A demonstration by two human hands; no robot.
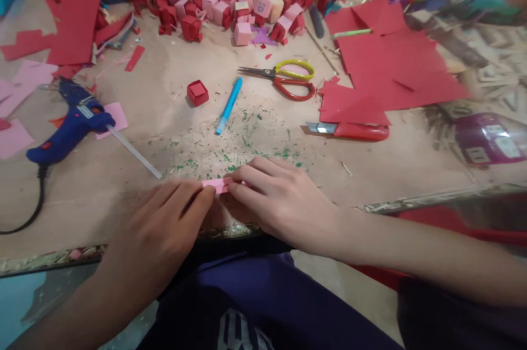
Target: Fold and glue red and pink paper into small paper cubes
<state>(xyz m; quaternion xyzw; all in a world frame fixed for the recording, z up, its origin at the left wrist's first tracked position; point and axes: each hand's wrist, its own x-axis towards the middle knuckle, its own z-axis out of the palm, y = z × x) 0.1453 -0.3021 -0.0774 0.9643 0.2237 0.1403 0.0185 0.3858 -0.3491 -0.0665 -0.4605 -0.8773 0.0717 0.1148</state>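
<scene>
1. Strip [218,185], pink: beside the desk [391,168]'s near edge.
2. Left hand [167,223]: fingers closed on strip's left end.
3. Right hand [284,201]: fingers pinching its right end.
4. Glue gun [68,131]: towards desk's left edge.

Before the left hand [164,223], the glue stick [134,151] obstructs; to its right, the way forward is free until pen [229,105] and scissors [269,73].
</scene>
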